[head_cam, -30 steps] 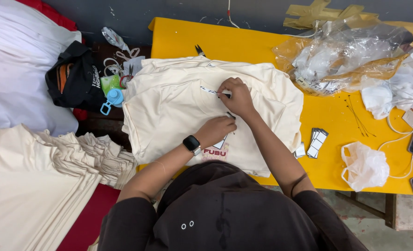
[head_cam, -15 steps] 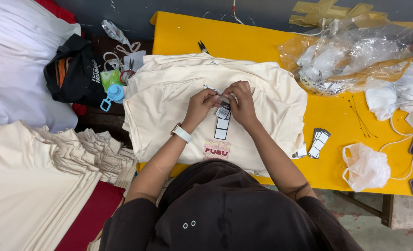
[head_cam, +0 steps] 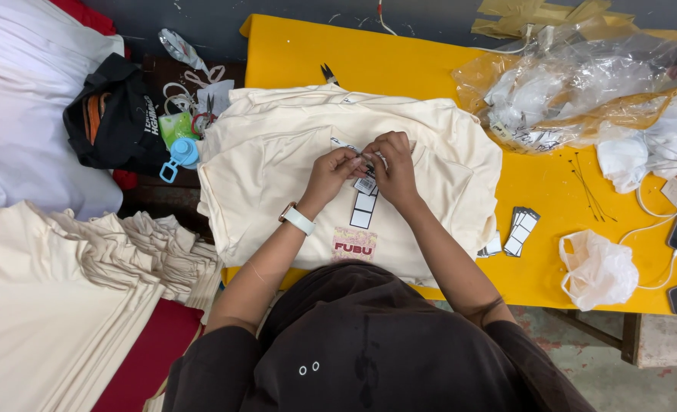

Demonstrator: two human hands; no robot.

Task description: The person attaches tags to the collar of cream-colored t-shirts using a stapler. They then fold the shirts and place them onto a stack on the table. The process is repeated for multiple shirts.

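Both hands (head_cam: 363, 164) pinching a hang tag (head_cam: 363, 200) over cream shirt (head_cam: 277, 168)

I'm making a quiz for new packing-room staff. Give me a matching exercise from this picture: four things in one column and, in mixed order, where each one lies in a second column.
Things:
1. hang tag
2. stack of tags
3. white plastic bag
4. blue bottle cap

Places:
A. on the yellow table, just right of the cream shirt
B. near the table's front edge, far right
C. off the table, left of the shirt, beside the black bag
D. hanging below the left hand and right hand, over the shirt

Pairs: 1-D, 2-A, 3-B, 4-C
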